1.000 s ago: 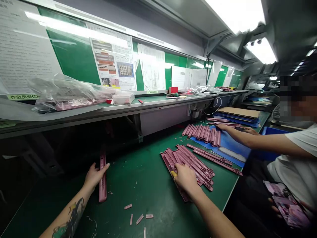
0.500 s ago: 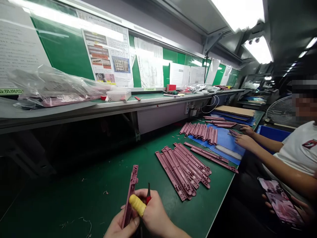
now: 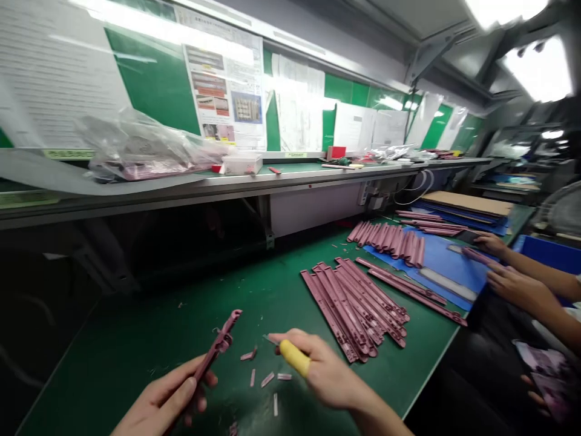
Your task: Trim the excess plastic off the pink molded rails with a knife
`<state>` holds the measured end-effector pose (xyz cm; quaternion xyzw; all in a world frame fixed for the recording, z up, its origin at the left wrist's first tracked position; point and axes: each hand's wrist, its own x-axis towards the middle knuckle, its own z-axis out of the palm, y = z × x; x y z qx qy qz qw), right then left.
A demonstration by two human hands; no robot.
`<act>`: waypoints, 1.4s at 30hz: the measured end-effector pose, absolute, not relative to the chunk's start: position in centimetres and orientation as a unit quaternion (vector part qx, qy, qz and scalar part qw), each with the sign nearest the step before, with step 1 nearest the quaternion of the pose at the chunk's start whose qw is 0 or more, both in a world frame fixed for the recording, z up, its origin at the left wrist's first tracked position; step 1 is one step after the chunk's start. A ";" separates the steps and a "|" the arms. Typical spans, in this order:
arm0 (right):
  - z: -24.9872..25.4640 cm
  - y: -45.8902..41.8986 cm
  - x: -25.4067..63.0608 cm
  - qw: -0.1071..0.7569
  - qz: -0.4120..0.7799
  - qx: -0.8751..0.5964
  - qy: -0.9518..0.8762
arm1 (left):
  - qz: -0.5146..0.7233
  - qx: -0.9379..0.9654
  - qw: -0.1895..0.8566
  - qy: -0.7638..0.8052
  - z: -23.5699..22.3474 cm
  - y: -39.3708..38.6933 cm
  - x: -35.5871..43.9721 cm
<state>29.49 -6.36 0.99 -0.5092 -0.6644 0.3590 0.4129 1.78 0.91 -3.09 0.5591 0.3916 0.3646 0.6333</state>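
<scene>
My left hand [image 3: 175,393] is closed around a narrow pink plastic strip [image 3: 222,339], which tilts up and away to the right above the green table. My right hand [image 3: 322,363] grips a small knife [image 3: 271,339], its blade pointing left, apart from the strip. Most of the knife's handle is hidden by the fingers. A yellow covering [image 3: 295,358] wraps a digit of that hand, seemingly the thumb. Between the hands, small pink offcuts [image 3: 267,379] lie scattered on the table. To the right of my right hand is a pile of similar pink strips [image 3: 354,309].
Rows of pink parts [image 3: 390,241] lie beside a blue sheet [image 3: 447,260]. At right, a co-worker's hands [image 3: 517,284] hold a pink part. Another hand holds a phone [image 3: 544,375]. A shelf [image 3: 218,192] with a plastic bag [image 3: 149,148] runs above the table.
My hands have moved apart: the left with the strip to the left, the right with the knife to the right. Offcuts on the table now show between them. The view has turned left.
</scene>
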 end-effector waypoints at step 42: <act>5.0 -8.6 25.8 0.424 0.399 -0.471 -0.663 | 0.517 0.816 -0.079 0.245 1.3 -0.7 -1.6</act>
